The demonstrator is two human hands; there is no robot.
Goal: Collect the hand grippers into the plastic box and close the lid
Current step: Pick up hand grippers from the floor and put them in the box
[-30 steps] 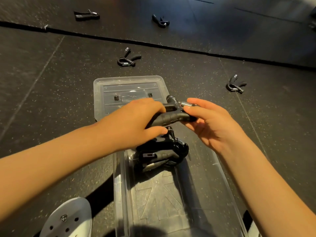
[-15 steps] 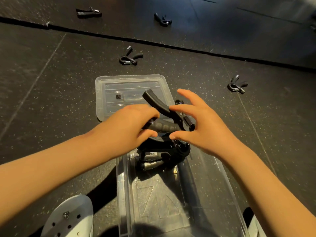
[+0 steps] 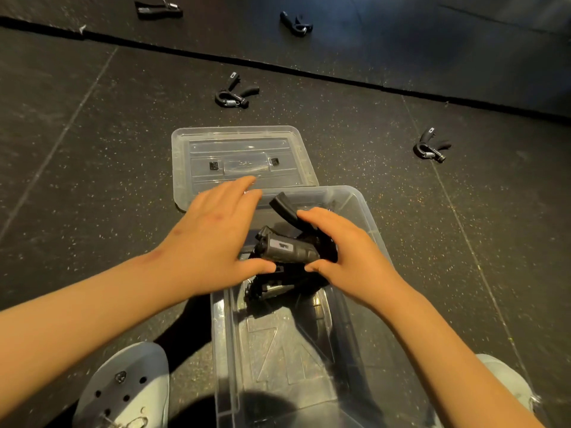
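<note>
A clear plastic box [image 3: 367, 217] stands on the dark floor in front of me, with its clear lid [image 3: 241, 149] lying flat just beyond its far end. Black hand grippers [image 3: 278, 282] are piled in the far end of the box. On top of the pile lies one more hand gripper [image 3: 290, 250], one handle sticking up. My right hand [image 3: 343, 254] curls over its right side, thumb underneath. My left hand [image 3: 216, 233] is at its left end with straight fingers reaching over the box rim, thumb by the handle.
Loose hand grippers lie on the floor: one beyond the lid [image 3: 234, 95], one to the right [image 3: 431, 146], and two far back [image 3: 295, 24] [image 3: 157, 9]. A white clog [image 3: 126, 387] is left of the box, another shoe [image 3: 509, 381] on the right.
Both hands brought the hand gripper down from above the lid onto the pile in the box. My left hand let go of the handle and straightened its fingers.
</note>
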